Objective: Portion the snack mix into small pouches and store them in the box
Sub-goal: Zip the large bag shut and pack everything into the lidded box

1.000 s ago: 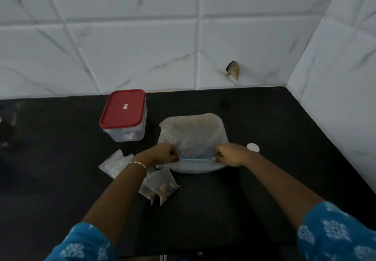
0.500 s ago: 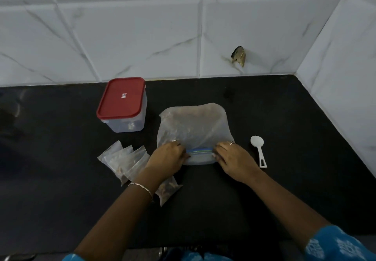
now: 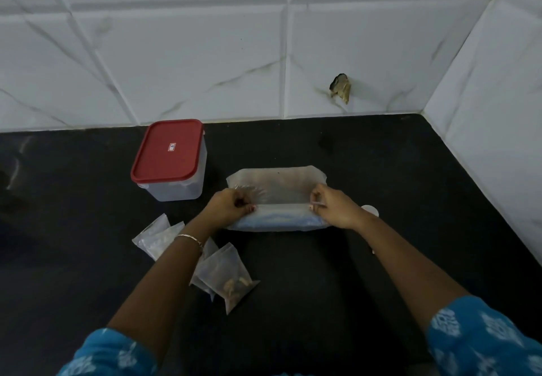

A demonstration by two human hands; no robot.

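Nearest the person, two blue patterned sleeves point(image 3: 481, 337) entered from the near edge of the black counter point(image 3: 396, 170). Beside and partly under the left forearm lay a cluster of small clear pouches point(image 3: 228, 281), the nearest one showing brown snack pieces at its bottom corner. Two more pouches point(image 3: 155, 236) lay just left of that forearm, which wore a thin bracelet point(image 3: 190, 238).

Farther in, about mid-counter, lay the large clear zip bag point(image 3: 278, 190) of snack mix, flat, with its near portion folded or rolled over so that the blue zip strip ran along the near side. The left hand point(image 3: 231, 207) pinched the bag's left end with curled fingers, and the right hand point(image 3: 334, 209) pinched the right end the same way, so the bag spanned the gap between both hands. Just behind the right wrist, a white spoon point(image 3: 370, 209) showed only its bowl.

Beyond the left hand, toward the counter's far edge, stood the clear box point(image 3: 176, 187), apart from the bag, with its red lid point(image 3: 167, 151) on. White marble-look tiles point(image 3: 176, 61) rose behind, one broken by a hole point(image 3: 341, 88) near the far right corner.
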